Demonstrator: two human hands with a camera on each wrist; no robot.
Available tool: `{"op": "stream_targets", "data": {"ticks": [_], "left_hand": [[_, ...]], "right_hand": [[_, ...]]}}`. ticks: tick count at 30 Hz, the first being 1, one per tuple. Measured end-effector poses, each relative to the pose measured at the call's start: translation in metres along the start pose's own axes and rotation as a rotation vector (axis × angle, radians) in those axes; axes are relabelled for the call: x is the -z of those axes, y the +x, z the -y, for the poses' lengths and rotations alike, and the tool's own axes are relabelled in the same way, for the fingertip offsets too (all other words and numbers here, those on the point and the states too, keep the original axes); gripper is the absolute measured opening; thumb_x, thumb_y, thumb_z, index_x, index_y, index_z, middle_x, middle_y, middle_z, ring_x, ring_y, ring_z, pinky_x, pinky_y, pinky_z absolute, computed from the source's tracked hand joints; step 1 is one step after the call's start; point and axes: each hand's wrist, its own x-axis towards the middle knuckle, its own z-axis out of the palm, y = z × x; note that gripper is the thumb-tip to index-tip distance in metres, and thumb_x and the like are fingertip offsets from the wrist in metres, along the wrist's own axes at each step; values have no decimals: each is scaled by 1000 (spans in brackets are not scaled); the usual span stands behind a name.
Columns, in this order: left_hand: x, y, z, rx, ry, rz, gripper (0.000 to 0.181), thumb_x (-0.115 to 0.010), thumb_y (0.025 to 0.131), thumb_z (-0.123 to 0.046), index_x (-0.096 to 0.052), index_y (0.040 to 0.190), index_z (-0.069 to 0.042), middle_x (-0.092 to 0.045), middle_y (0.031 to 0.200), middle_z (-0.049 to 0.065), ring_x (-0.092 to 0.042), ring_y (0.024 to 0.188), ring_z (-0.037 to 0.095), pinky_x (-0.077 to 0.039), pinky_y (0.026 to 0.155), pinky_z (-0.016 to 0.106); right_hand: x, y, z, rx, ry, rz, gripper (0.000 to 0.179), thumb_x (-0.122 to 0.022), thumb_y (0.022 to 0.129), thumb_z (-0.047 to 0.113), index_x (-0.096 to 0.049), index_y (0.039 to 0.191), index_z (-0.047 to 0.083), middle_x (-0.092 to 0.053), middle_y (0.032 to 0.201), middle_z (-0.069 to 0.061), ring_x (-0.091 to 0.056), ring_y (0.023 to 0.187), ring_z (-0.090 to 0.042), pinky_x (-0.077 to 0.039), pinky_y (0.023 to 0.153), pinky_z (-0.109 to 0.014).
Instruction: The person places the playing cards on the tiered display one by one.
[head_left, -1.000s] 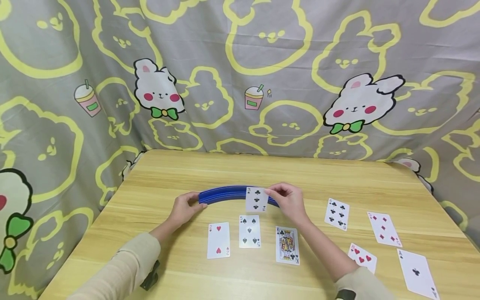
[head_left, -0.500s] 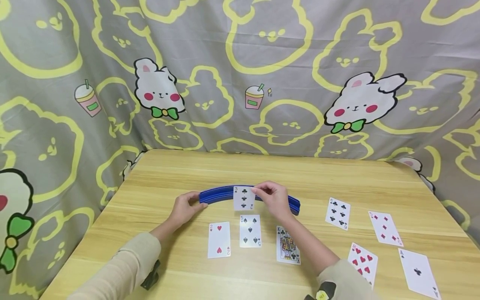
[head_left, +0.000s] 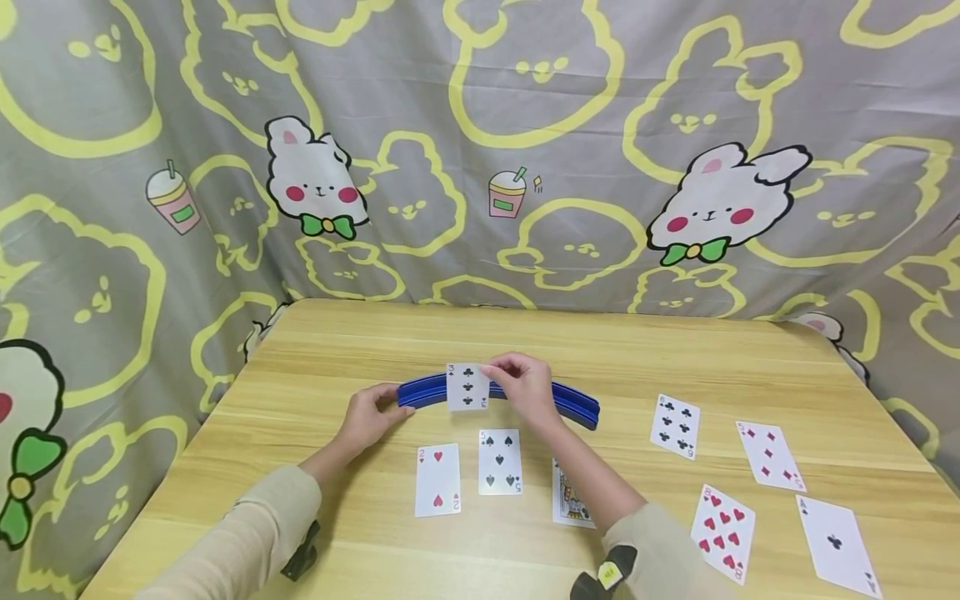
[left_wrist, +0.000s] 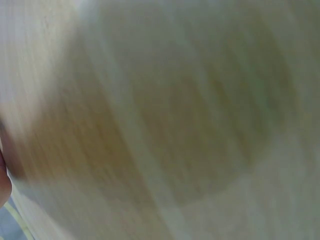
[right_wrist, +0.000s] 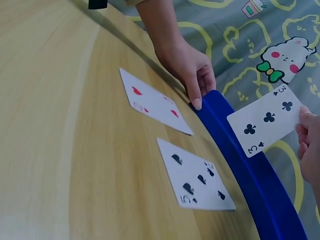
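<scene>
The three of clubs (head_left: 467, 387) is at the curved blue rack (head_left: 427, 390), contact unclear, its edge pinched by the right hand (head_left: 523, 387). The left hand (head_left: 371, 419) grips the rack's left end. Nearer, the two of hearts (head_left: 438, 482) and five of spades (head_left: 500, 462) lie on the bench (head_left: 390, 554).

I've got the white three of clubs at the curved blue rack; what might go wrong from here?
The white three of clubs card might twist or slip: the right hand pinches it only near one corner.
The curved blue rack could pivot if pushed; the left hand grips just one end.
The right forearm hides part of a white face card in the head view and could brush it.
</scene>
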Motion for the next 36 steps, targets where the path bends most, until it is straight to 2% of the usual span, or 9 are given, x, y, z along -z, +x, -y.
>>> {"op": "stream_targets", "data": {"ticks": [10, 23, 26, 32, 36], "left_hand": [[0, 0, -1, 5, 4, 0, 32, -74, 77, -7, -65, 106, 2, -68, 104, 18, -63, 99, 29, -51, 94, 43], [0, 0, -1, -8, 9, 2, 32, -73, 78, -8, -65, 107, 2, -68, 105, 19, -63, 99, 30, -51, 93, 43], [0, 1, 0, -18, 0, -3, 31, -73, 78, -8, -65, 106, 2, -68, 104, 19, -64, 99, 31, -51, 93, 43], [0, 2, 2, -34, -8, -1, 31, -74, 77, -8, -65, 106, 2, -68, 103, 19, -64, 99, 31, -51, 94, 44], [-1, 2, 2, -41, -18, -1, 31, -74, 77, -7, -65, 105, 2, -68, 103, 18, -63, 100, 31, -50, 95, 44]], "right_hand": [[-16, 10, 8, 25, -14, 22, 9, -72, 80, 10, -71, 81, 1, -67, 77, -14, -49, 61, -7, -41, 53, -13], [-35, 21, 19, 77, -4, 127, 11, -70, 81, 11, -71, 84, 1, -69, 79, -16, -54, 62, -3, -48, 57, -14], [-39, 23, 21, 87, -13, 144, 11, -69, 82, 11, -71, 85, 0, -70, 79, -16, -55, 63, -5, -48, 57, -14], [-44, 25, 22, 114, -38, 169, 12, -69, 83, 12, -71, 85, 1, -70, 80, -15, -61, 67, -20, -48, 56, -14], [-46, 26, 22, 128, -45, 184, 12, -68, 83, 11, -71, 86, 0, -70, 80, -15, -60, 65, -14, -49, 56, -14]]}}
